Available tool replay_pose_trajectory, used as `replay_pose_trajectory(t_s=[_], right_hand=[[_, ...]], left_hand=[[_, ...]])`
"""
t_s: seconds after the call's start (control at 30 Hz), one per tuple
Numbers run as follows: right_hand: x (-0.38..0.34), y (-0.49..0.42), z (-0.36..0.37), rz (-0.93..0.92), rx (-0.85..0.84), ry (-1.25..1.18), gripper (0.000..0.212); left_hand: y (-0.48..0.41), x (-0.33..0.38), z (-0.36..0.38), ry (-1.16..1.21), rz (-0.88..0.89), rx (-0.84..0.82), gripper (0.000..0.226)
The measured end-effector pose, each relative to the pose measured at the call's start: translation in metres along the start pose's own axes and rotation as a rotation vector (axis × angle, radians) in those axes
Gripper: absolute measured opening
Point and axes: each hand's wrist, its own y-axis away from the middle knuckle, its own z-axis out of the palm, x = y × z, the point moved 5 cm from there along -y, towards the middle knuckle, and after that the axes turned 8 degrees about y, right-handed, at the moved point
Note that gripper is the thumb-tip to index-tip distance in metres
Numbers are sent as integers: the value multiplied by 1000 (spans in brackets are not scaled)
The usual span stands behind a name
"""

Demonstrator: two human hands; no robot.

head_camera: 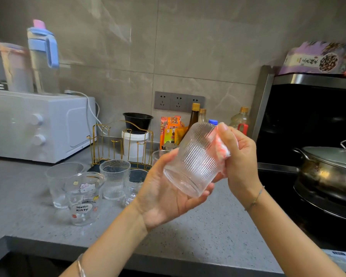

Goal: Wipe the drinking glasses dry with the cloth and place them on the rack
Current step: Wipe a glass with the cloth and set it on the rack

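My left hand point(164, 196) holds a ribbed clear glass point(194, 158) tilted over the grey counter, its base low in my palm and its mouth pointing up and to the right. My right hand point(238, 158) pinches a pink and white cloth point(221, 145) and presses it against the glass near the rim. Several other glasses stand on the counter to the left: a Hello Kitty glass point(84, 198), a plain glass point(62, 182) and a ribbed glass point(114, 176). A gold wire rack point(121, 146) stands behind them with nothing on its prongs.
A white microwave point(38, 124) with a blue bottle point(43, 58) on top sits at the back left. Sauce bottles and packets point(180, 128) line the wall behind the held glass. A lidded metal pot point(328, 166) rests on the stove to the right. The counter's front edge point(128, 254) runs below my arms.
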Motion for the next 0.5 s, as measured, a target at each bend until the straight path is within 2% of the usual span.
replay_pose_trajectory(t_s=[0.07, 0.17, 0.23, 0.33, 0.4, 0.5], right_hand=[[1, -1, -2, 8, 6, 17, 65], [5, 0, -7, 90, 41, 33, 44], [4, 0, -8, 97, 50, 68, 31], [1, -2, -9, 49, 68, 141, 37], [0, -4, -7, 21, 76, 197, 38], [0, -5, -4, 19, 84, 221, 37]], left_hand=[[-3, -2, 2, 9, 1, -17, 94], [-4, 9, -7, -219, 100, 157, 94], [-4, 20, -12, -494, 158, 280, 99], [-1, 29, 1, -1048, 249, 412, 96], [1, 31, 9, -1308, 355, 462, 89], [4, 32, 14, -1581, 491, 531, 103]])
